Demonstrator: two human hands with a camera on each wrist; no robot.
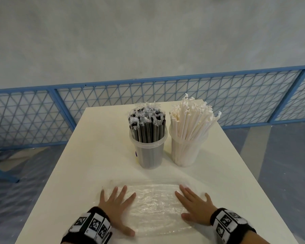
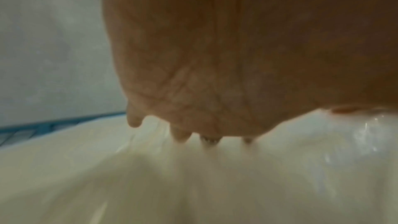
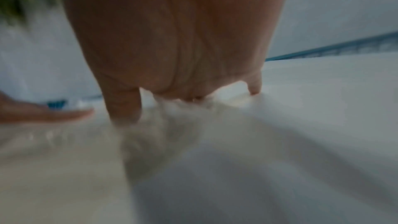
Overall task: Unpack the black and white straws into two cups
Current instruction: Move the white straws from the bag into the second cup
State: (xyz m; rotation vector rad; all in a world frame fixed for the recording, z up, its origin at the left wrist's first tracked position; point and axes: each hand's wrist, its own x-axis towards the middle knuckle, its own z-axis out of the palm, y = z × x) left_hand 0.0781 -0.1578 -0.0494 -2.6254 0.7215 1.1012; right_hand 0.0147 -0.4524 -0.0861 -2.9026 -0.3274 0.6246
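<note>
Two clear plastic cups stand side by side at the middle of the white table [image 1: 77, 173]. The left cup [image 1: 149, 152] is packed with black straws [image 1: 146, 127] in clear wrappers. The right cup [image 1: 185, 152] holds white paper-wrapped straws [image 1: 190, 120]. Near the front edge lies a flattened, empty clear plastic bag [image 1: 153, 203]. My left hand [image 1: 116, 206] presses flat on the bag's left end with fingers spread. My right hand [image 1: 194, 206] presses flat on its right end. Both wrist views are blurred: the left hand [image 2: 215, 74] and the right hand [image 3: 172, 40] show as palms over the table.
A blue wire-mesh fence [image 1: 236, 95] runs behind the table in front of a pale wall. The floor to the left and right is grey-blue. Bare tabletop lies left of the cups and between the cups and the bag.
</note>
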